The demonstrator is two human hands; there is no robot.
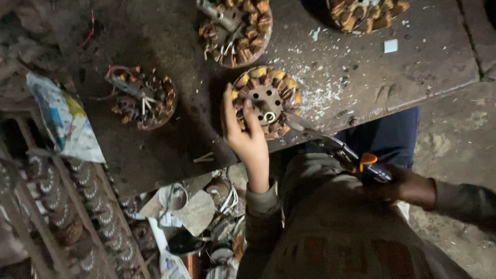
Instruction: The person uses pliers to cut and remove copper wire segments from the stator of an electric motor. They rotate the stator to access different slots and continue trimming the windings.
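Three other wound stators (142, 98) on the bench, crumpled paper (64, 121) beside.

A drab olive long-sleeved sweater with faded reddish bands, over dark blue trousers.
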